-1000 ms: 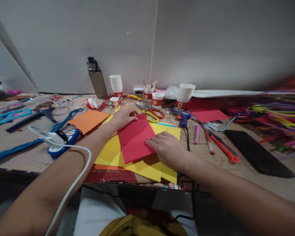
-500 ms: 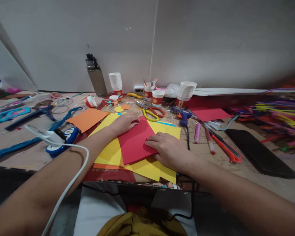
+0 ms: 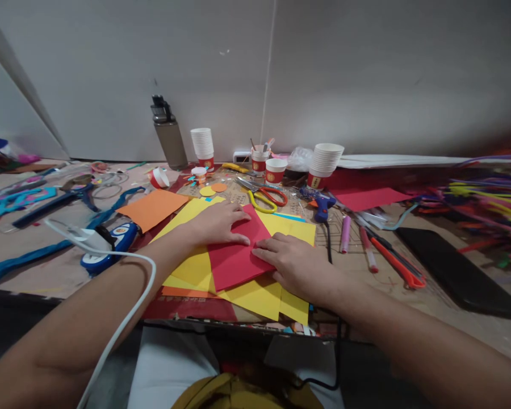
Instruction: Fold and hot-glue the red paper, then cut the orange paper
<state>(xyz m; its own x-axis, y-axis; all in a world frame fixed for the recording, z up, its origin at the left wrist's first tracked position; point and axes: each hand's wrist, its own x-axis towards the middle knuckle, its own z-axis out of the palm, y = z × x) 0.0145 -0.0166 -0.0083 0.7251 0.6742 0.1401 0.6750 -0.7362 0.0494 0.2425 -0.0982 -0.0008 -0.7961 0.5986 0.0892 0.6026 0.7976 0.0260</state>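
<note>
A sheet of red paper point(image 3: 238, 264) lies at a slant on several yellow sheets point(image 3: 255, 298) in front of me. My left hand point(image 3: 223, 222) rests across its upper left part, fingers stretched and thumb spread away from them. On the right edge of the red sheet lies my right hand point(image 3: 296, 261), its fingers extended flat over the paper and its thumb low beside the edge. Neither hand is closed round anything. An orange sheet point(image 3: 153, 209) is left of the stack. Yellow-handled scissors point(image 3: 262, 203) and red-handled scissors point(image 3: 275, 196) lie just beyond it.
Stacked paper cups point(image 3: 202, 149) and a bottle point(image 3: 170, 139) stand by the wall. A blue glue gun point(image 3: 322, 207) with a black cord, markers point(image 3: 345, 234) and a black phone-like slab point(image 3: 460, 272) lie to the right. A white cable point(image 3: 147, 284) crosses my left forearm.
My left hand has shifted slightly right and nearer over the red paper, its thumb now spread toward my right hand. The right hand stays at the sheet's right edge.
</note>
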